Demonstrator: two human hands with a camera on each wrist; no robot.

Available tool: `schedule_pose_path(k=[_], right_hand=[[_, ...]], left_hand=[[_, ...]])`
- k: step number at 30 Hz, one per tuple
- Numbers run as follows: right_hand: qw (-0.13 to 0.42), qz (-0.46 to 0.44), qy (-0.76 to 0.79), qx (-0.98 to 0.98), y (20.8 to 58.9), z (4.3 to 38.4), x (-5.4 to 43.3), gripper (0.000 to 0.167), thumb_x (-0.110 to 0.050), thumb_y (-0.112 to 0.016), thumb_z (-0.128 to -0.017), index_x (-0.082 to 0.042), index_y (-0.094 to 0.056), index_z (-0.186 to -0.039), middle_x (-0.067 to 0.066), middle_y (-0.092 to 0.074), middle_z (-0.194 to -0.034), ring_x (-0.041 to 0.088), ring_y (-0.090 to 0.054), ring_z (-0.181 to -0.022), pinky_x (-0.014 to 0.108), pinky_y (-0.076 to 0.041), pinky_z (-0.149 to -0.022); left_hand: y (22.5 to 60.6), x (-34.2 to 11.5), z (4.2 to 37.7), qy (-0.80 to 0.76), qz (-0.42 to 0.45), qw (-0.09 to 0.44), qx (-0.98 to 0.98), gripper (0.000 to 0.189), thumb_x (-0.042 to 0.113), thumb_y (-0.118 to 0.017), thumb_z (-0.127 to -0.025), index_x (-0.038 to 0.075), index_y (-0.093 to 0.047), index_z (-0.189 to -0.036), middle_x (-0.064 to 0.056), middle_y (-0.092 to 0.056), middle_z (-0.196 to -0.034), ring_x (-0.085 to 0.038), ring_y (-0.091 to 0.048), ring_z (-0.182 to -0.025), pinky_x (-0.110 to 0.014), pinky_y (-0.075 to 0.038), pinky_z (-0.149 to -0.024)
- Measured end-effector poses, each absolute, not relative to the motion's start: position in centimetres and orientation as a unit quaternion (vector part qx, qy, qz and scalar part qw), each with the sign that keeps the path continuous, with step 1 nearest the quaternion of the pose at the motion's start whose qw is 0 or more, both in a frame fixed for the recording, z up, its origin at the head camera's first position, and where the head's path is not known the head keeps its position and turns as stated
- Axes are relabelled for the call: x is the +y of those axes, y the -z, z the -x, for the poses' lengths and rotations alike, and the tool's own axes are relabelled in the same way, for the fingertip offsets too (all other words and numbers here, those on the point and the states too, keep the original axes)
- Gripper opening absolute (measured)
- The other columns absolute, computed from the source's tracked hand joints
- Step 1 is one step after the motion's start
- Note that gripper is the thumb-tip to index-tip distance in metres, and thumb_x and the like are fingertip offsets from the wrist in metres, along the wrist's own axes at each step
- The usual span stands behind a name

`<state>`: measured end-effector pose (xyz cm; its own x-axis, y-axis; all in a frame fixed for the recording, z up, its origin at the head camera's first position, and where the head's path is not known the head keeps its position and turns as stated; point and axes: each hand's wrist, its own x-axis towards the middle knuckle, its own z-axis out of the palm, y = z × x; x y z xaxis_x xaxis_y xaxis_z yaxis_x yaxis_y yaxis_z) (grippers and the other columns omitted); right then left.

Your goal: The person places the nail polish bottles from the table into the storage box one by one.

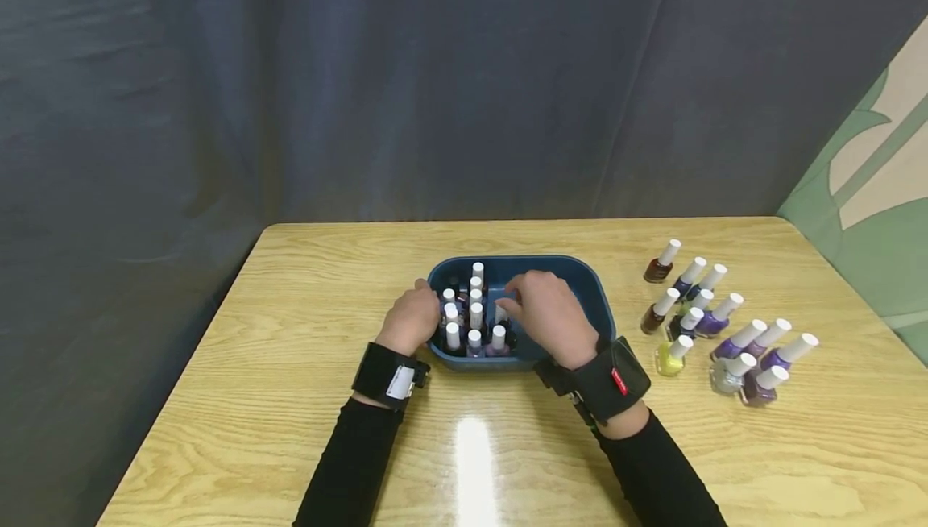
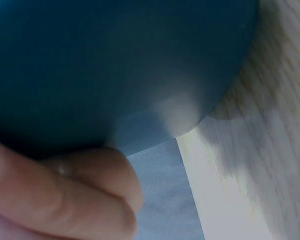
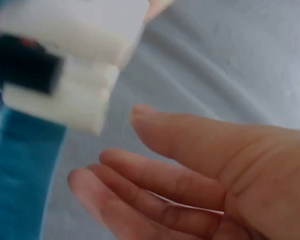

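A dark blue plastic bin (image 1: 598, 309) stands on the table, with several nail polish bottles (image 1: 475, 316) upright in its left part, white caps up. My left hand (image 1: 412, 317) grips the bin's left rim; in the left wrist view its fingers (image 2: 65, 190) are bent against the blue wall (image 2: 140, 60). Over the right half of the bin is my right hand (image 1: 553, 313). In the right wrist view, the right hand (image 3: 170, 175) has thumb and fingers apart with nothing between them, close to blurred white bottle caps (image 3: 65, 100).
Right of the bin, several more nail polish bottles (image 1: 714, 309) stand in loose groups, dark, purple, yellow and silvery. The wooden table (image 1: 290, 334) ends at a dark grey curtain (image 1: 449, 92) behind. Green and beige patterned cloth (image 1: 880, 197) hangs at the right.
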<state>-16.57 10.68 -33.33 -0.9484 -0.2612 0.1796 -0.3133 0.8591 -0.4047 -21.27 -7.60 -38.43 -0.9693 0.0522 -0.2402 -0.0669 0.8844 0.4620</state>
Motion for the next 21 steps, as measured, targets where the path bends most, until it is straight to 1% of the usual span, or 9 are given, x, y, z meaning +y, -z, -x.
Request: schedule_pose_path(k=[2,5,8,9,13,15,16,19,21], right_hand=[[0.063,-0.148,-0.224,-0.961,32.8,16.6,11.5,0.016,-0.017,-0.064,-0.086,-0.003,-0.068,-0.080,0.002,-0.051,-0.060,0.011,-0.041,-0.050,0.024,-0.032,-0.051],[0.070,-0.128,-0.235,-0.961,31.8,16.7,13.4,0.020,-0.017,-0.064,-0.086,0.000,-0.069,-0.096,0.011,-0.067,-0.080,0.015,-0.053,-0.059,0.028,-0.042,-0.056],[0.078,-0.090,-0.240,-0.963,30.6,16.6,16.0,0.026,-0.018,-0.063,-0.087,0.003,-0.067,-0.101,0.018,-0.068,-0.090,0.023,-0.060,-0.069,0.036,-0.047,-0.061],[0.080,-0.073,-0.245,-0.964,30.3,16.6,17.1,0.028,-0.019,-0.062,-0.087,0.004,-0.066,-0.103,0.020,-0.067,-0.092,0.025,-0.061,-0.066,0.036,-0.047,-0.060],[0.112,-0.015,-0.244,-0.963,29.6,16.2,21.3,0.032,-0.020,-0.062,-0.087,0.006,-0.064,-0.104,0.025,-0.067,-0.091,0.032,-0.062,-0.069,0.037,-0.047,-0.061],[0.122,0.017,-0.241,-0.963,29.8,16.0,23.1,0.031,-0.019,-0.062,-0.087,0.008,-0.064,-0.103,0.026,-0.066,-0.090,0.035,-0.062,-0.070,0.034,-0.044,-0.058],[0.126,0.029,-0.237,-0.963,29.9,15.9,23.9,0.031,-0.018,-0.063,-0.086,0.009,-0.064,-0.101,0.026,-0.066,-0.089,0.036,-0.061,-0.076,0.034,-0.043,-0.058],[0.106,0.059,-0.234,-0.965,30.2,15.7,25.6,0.033,-0.016,-0.064,-0.084,0.012,-0.063,-0.101,0.030,-0.065,-0.093,0.039,-0.060,-0.077,0.032,-0.042,-0.055],[0.087,0.064,-0.229,-0.967,30.4,15.7,26.2,0.034,-0.016,-0.065,-0.083,0.013,-0.063,-0.100,0.031,-0.064,-0.094,0.037,-0.060,-0.075,0.030,-0.042,-0.053]], left_hand=[[38.3,-7.6,21.3,-0.244,0.006,0.129,0.961,0.038,0.019,-0.025,-0.100,-0.008,-0.037,-0.125,-0.024,-0.061,-0.089,-0.022,-0.058,-0.048,-0.030,-0.045,-0.045],[38.2,-7.6,21.2,-0.246,0.007,0.134,0.960,0.039,0.019,-0.025,-0.100,-0.009,-0.036,-0.126,-0.024,-0.061,-0.089,-0.023,-0.059,-0.050,-0.030,-0.046,-0.046],[38.2,-7.6,21.1,-0.242,0.000,0.130,0.961,0.039,0.018,-0.025,-0.100,-0.009,-0.037,-0.125,-0.024,-0.061,-0.088,-0.024,-0.059,-0.052,-0.030,-0.046,-0.046],[38.2,-7.6,21.0,-0.241,-0.002,0.129,0.962,0.039,0.018,-0.025,-0.100,-0.010,-0.037,-0.124,-0.025,-0.061,-0.088,-0.024,-0.059,-0.052,-0.030,-0.046,-0.046],[38.2,-7.7,21.0,-0.234,-0.006,0.128,0.964,0.039,0.018,-0.025,-0.100,-0.010,-0.037,-0.124,-0.025,-0.061,-0.088,-0.023,-0.059,-0.051,-0.030,-0.045,-0.046],[38.2,-7.8,21.0,-0.233,-0.006,0.129,0.964,0.041,0.018,-0.025,-0.100,-0.011,-0.035,-0.127,-0.025,-0.062,-0.089,-0.023,-0.059,-0.050,-0.030,-0.045,-0.046],[38.2,-7.8,21.0,-0.232,-0.006,0.128,0.964,0.041,0.019,-0.025,-0.100,-0.011,-0.035,-0.127,-0.025,-0.062,-0.088,-0.023,-0.059,-0.050,-0.030,-0.045,-0.046],[38.2,-8.0,20.9,-0.229,-0.009,0.125,0.965,0.041,0.018,-0.025,-0.100,-0.011,-0.034,-0.128,-0.026,-0.062,-0.087,-0.024,-0.059,-0.051,-0.030,-0.046,-0.046],[38.2,-8.1,20.9,-0.224,-0.011,0.120,0.967,0.041,0.018,-0.025,-0.100,-0.012,-0.035,-0.127,-0.026,-0.062,-0.086,-0.024,-0.059,-0.052,-0.031,-0.046,-0.046]])
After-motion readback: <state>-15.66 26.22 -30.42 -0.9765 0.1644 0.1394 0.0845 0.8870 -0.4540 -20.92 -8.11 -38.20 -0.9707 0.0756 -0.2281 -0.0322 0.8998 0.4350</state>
